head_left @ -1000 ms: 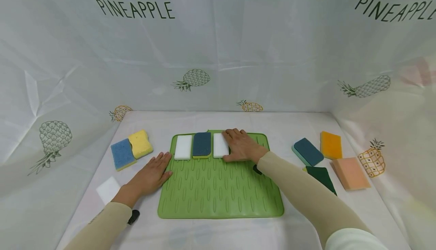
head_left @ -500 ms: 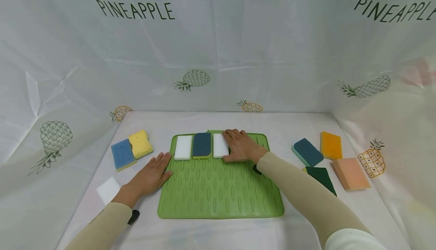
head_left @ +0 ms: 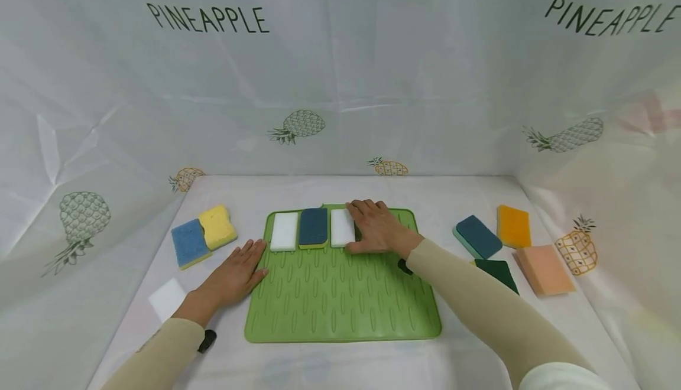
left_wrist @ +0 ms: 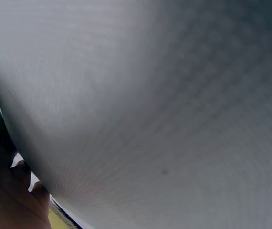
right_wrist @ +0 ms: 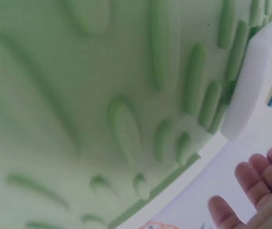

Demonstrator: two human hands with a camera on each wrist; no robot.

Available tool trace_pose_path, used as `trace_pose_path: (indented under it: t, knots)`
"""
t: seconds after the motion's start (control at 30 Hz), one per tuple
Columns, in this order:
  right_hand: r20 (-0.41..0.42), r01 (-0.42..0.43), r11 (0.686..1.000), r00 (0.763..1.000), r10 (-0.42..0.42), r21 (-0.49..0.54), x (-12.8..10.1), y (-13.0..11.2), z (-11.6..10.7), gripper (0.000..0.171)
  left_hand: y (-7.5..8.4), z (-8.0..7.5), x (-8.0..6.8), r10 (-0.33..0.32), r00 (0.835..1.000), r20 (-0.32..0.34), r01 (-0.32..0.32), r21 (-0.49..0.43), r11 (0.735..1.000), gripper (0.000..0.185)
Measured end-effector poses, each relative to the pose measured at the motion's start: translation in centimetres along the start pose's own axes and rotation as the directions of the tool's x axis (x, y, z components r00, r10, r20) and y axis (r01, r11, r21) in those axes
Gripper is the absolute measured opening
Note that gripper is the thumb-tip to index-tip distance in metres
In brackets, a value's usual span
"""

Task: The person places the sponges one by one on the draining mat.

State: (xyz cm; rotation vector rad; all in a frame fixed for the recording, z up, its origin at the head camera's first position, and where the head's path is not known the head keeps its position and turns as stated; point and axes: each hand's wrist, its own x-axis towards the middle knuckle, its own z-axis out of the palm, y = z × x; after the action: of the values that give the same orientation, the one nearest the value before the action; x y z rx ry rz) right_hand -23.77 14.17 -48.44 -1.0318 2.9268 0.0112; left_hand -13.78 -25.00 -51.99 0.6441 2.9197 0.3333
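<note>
Three sponges in a neat row along the far edge of the green mat (head_left: 340,301), right hand (head_left: 379,228) flat, fingers spread, nudging the white sponge (head_left: 341,228) snug; left hand (head_left: 234,276) open, steadying the mat's edge on the counter (head_left: 330,366).

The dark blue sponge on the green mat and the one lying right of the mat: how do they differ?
The dark blue sponge on the mat lies straight between two white sponges and has a yellow base. The dark blue sponge right of the mat lies slanted on the table with a teal base. Both lie flat, dark side up.
</note>
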Motion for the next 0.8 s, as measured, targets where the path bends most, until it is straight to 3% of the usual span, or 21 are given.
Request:
trace_pose_path:
  t: [0.17,0.37,0.47,0.8]
  knots:
    - [-0.177,0.036,0.997,0.983,-0.047,-0.062,-2.3,1.1,-1.1,0.082,0.0,0.0,-0.1,0.005,1.0,-0.004,-0.005,-0.007,1.0,0.07]
    - [-0.356,0.061,0.986,0.928,-0.112,-0.153,-6.4,4.8,-1.6,0.062,0.1,-0.1,-0.1,0.003,1.0,0.003,-0.002,-0.017,1.0,0.071]
    - [-0.379,0.061,0.976,0.915,-0.139,-0.211,-8.7,7.3,-1.9,0.063,0.2,-0.2,-0.1,-0.001,1.0,0.003,0.001,-0.022,1.0,0.07]
    - [-0.359,0.054,0.955,0.919,-0.162,-0.291,-16.4,14.6,-2.8,0.067,0.3,-0.2,0.0,0.005,1.0,-0.001,-0.005,-0.017,1.0,0.07]
